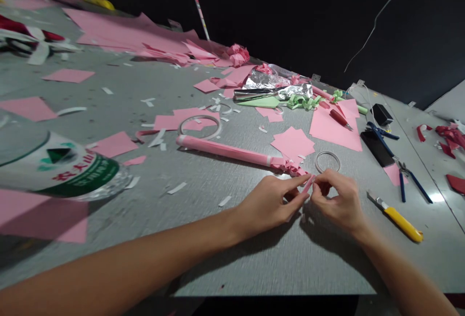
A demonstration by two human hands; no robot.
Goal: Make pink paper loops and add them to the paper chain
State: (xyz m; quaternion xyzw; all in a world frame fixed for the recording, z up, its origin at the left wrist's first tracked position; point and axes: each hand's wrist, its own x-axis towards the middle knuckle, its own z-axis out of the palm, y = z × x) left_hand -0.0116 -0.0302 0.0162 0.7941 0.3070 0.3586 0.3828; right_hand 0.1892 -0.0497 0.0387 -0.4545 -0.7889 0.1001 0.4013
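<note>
Between my two hands, low over the table, is a small folded strip of pink paper [308, 184]. My left hand [271, 202] pinches its left side between thumb and fingers. The fingertips of my right hand [336, 200] are closed on its upper right end. Just beyond my fingers lies a rolled pink paper tube [228, 152], with a curled, crumpled paper end [285, 165] nearest my left hand. A ring of clear tape [327, 162] rests on the table behind my right hand.
A yellow utility knife [403, 223], blue-handled pliers [413, 184] and a black phone [377, 146] lie to the right. A large water bottle [80, 171] lies at left. Pink paper squares [293, 142] and white scraps are scattered around; foil [267, 80] and green curled paper [304, 101] lie behind.
</note>
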